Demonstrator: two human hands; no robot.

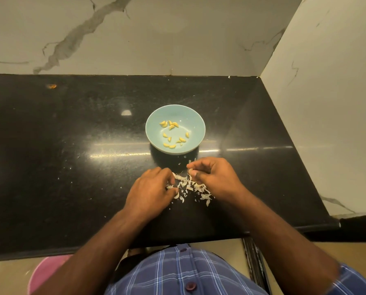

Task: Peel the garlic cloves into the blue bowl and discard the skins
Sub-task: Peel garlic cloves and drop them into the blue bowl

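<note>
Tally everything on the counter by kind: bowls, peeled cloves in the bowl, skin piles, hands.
Blue bowl: 1
Peeled garlic cloves in the bowl: about 13
Pile of garlic skins: 1
Hands, left hand and right hand: 2
Total: about 17

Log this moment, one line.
peeled garlic cloves in blue bowl | skins on counter | left hand, right hand gathering skins

Colours on the worktop

Pale blue bowl (175, 116) holds yellow cloves (173, 133); white skins (190, 185) at its 6 o'clock on the speckled black counter (71, 156); blue plaid shirt (177, 271).
</note>
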